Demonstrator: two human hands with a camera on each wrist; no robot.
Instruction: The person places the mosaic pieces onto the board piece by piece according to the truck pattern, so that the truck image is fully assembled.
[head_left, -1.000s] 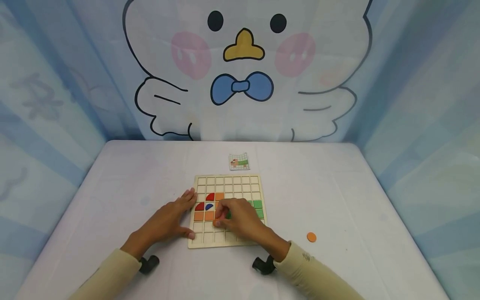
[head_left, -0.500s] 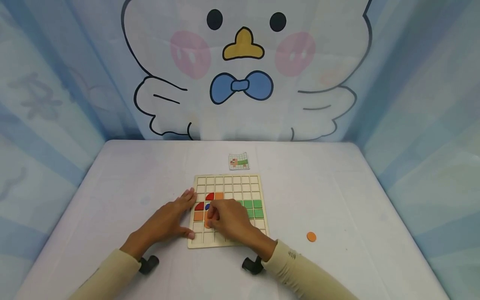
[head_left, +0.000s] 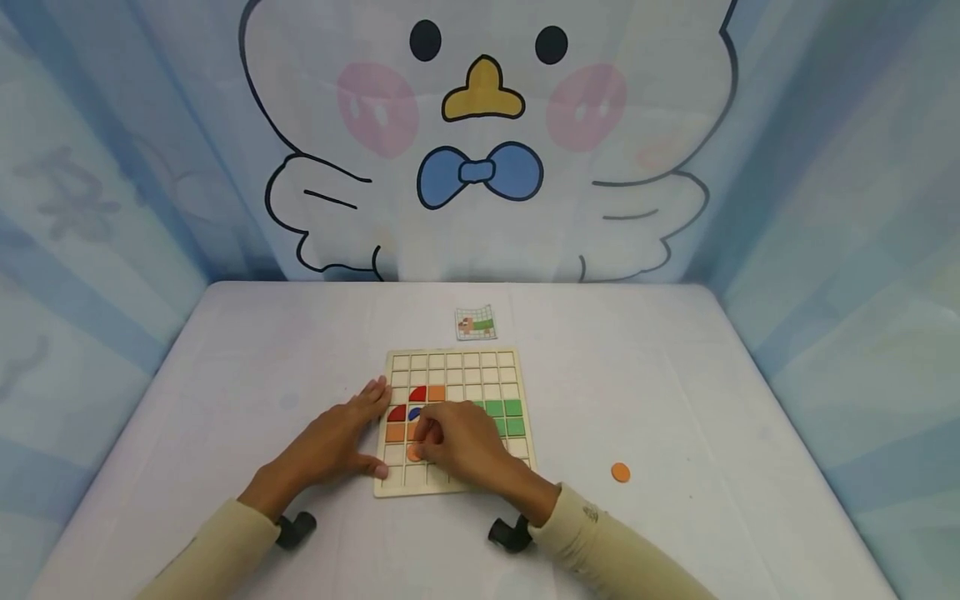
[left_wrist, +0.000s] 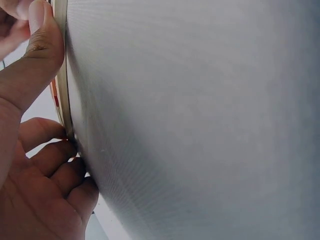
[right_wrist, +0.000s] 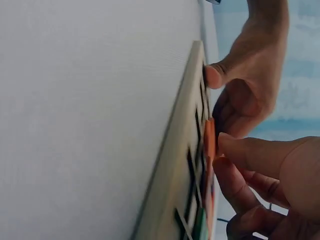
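Note:
A wooden grid board [head_left: 457, 362] lies on the table, holding red quarter-round, blue half-round, orange and green pieces in its cells. My left hand [head_left: 333, 442] rests along the board's left edge, thumb at the near corner area and fingers spread farther up. In the left wrist view, its thumb and fingertips touch the board's rim [left_wrist: 62, 95]. Over the board's left half, my right hand [head_left: 465, 442] pinches an orange disc [head_left: 413, 452] down at a cell below the orange row. In the right wrist view, the thumb lies against the orange disc [right_wrist: 209, 137]; the hand covers the board's middle cells.
A second orange disc [head_left: 620, 472] lies on the table to the right. Beyond the board is a small pattern card [head_left: 476, 323] with a gridded picture. A printed curtain [head_left: 480, 233] hangs behind the table.
My right hand has moved left across the board with the orange disc, which now shows more under the fingertips at the second column. The left hand has stayed at the edge.

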